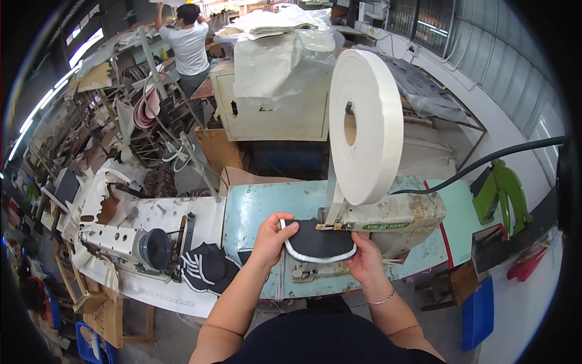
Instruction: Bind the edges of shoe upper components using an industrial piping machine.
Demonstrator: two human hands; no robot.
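Observation:
A dark, curved fabric piece [316,238] with a white band along its rounded edge lies under the end of a sewing machine [418,213]. My left hand [271,239] pinches its left edge between thumb and fingers. On the other side my right hand [367,259] grips the right edge near the white band. Over the machine stands a large roll of white tape [388,115], and a strip of it runs down toward the sewing end. The needle area is partly hidden by the machine and the piece.
Left of my arm lie dark pieces with white stripes [209,267]. Beyond them is a second sewing machine [115,244] with a dark handwheel. A green tool [508,197] stands at the right. Behind are a cabinet [273,112] and a person in a white shirt [189,51].

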